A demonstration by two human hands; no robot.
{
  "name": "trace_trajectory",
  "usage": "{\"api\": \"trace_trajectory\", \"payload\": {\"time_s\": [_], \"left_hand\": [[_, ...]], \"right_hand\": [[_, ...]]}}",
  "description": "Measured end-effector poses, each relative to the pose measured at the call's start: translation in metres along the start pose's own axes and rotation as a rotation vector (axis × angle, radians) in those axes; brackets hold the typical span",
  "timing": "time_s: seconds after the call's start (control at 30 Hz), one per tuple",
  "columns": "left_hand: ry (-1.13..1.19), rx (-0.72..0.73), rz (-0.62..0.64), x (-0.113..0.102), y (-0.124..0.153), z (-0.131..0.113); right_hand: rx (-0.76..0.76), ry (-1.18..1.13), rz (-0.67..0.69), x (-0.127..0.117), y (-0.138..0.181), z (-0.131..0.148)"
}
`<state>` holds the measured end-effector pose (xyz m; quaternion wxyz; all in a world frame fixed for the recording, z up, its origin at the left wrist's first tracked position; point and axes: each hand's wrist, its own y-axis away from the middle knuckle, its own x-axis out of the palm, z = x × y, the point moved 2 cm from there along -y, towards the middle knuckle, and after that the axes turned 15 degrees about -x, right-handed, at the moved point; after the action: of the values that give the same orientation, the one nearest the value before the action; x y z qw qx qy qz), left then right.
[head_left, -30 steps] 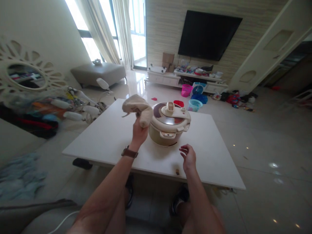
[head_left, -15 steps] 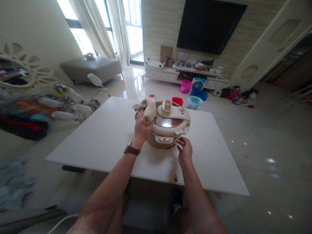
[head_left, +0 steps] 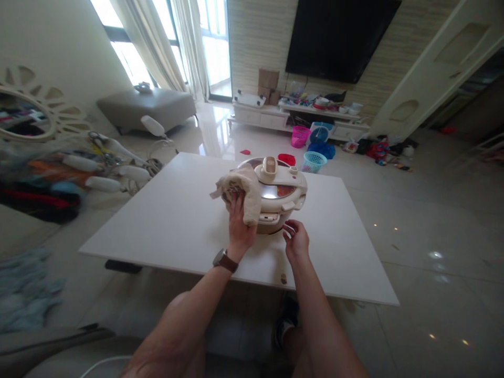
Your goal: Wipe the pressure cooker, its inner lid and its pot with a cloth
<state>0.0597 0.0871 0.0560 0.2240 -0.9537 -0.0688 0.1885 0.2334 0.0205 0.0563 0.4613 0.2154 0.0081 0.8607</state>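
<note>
A cream electric pressure cooker (head_left: 281, 177) stands on the white table (head_left: 165, 210), its lid on. My left hand (head_left: 241, 226), with a watch (head_left: 225, 260) on the wrist, grips a beige cloth (head_left: 250, 190) against the cooker's left side. The cloth covers the left part of the lid rim and hangs in front of the body. Close to the cooker's lower front right is my right hand (head_left: 296, 239), its fingers curved and apart with nothing seen in them; whether the fingertips touch the body I cannot tell.
A small dark spot (head_left: 283, 279) marks the table's front edge. Beyond the table are a red basin (head_left: 286, 158), a pale blue basket (head_left: 314, 161) and a pink basket (head_left: 300, 136) on the floor. A white floor lamp (head_left: 129, 173) stands left of the table.
My left hand has moved with the cloth rightward and toward me, from the upper left of the cooker down to its front left. My right hand has barely shifted.
</note>
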Motion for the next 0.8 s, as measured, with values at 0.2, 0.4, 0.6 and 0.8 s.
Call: {"api": "trace_trajectory", "payload": {"time_s": [0.2, 0.4, 0.6, 0.8], "left_hand": [[0.425, -0.535, -0.064, 0.008, -0.037, 0.042], [0.473, -0.728, -0.088, 0.006, -0.064, 0.063], [0.329, -0.656, -0.030, 0.009, -0.036, 0.052], [0.362, -0.815, 0.054, 0.016, 0.036, 0.013]], "right_hand": [[0.014, -0.036, 0.011, 0.003, -0.004, 0.001], [-0.139, -0.065, 0.012, 0.010, -0.012, 0.010], [-0.023, -0.134, 0.015, 0.014, -0.021, 0.012], [-0.013, -0.188, -0.055, 0.015, -0.020, 0.018]]}}
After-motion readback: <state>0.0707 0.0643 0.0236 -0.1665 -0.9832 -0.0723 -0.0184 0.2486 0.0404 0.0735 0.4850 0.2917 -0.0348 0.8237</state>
